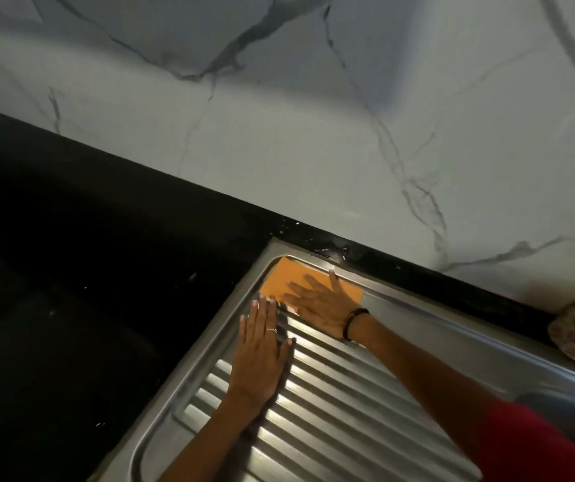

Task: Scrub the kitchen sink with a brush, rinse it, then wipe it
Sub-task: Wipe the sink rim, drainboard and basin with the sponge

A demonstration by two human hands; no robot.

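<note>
This looks like the wiping step: the right hand [324, 304] presses flat-fingered on the orange cloth [279, 283] in the drainboard's [331, 412] far corner, left hand [260, 353] flat just beside, and next the cloth wants dragging back along the ribs.

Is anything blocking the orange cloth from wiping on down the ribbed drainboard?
Yes, the left hand lies flat on the drainboard ridges just beside the orange cloth, which the right hand presses flat into the far corner.

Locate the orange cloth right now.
Head view, centre: the orange cloth lies flat in the drainboard's far corner under the right hand, beside the black counter.
</note>
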